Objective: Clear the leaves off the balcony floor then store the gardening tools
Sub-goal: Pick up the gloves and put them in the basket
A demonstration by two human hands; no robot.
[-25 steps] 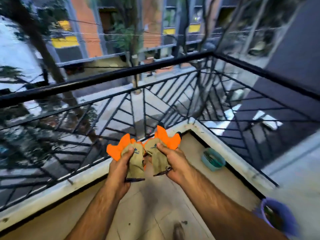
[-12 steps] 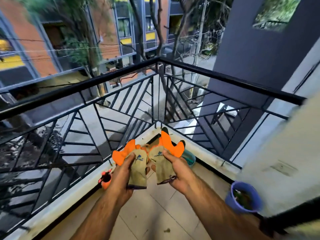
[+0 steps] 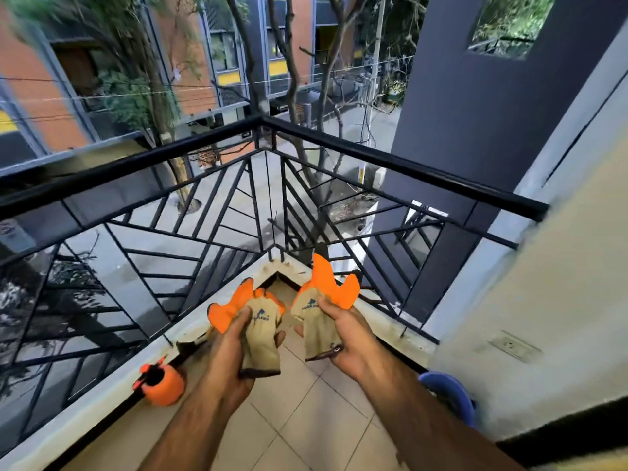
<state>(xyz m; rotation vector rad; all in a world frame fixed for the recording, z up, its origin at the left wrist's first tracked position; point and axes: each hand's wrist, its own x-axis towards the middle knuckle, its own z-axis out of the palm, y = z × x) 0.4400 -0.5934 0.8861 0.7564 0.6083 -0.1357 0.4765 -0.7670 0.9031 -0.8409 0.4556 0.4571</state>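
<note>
The person stands in the corner of a balcony and holds up two work gloves, one in each hand. The left hand (image 3: pixel 231 348) grips a tan cloth glove with orange rubber fingers (image 3: pixel 261 331) — the thumb lies across its front and the fingers curl behind it. The right hand (image 3: pixel 346 338) grips the other tan and orange glove (image 3: pixel 319 321) the same way, with its orange fingers pointing up. The two gloves are near each other but do not touch.

Under the hands is the pale tiled balcony floor (image 3: pixel 306 419). A black metal railing with slanted bars (image 3: pixel 390 164) runs around the corner, above a white ledge (image 3: pixel 102 406). A small round orange pot (image 3: pixel 162 385) sits on the floor just beside the ledge, to the left of the left arm. A blue plastic tub (image 3: pixel 448 392) shows at the right, near the cream wall (image 3: pixel 543 317) — the right arm hides part of it.
</note>
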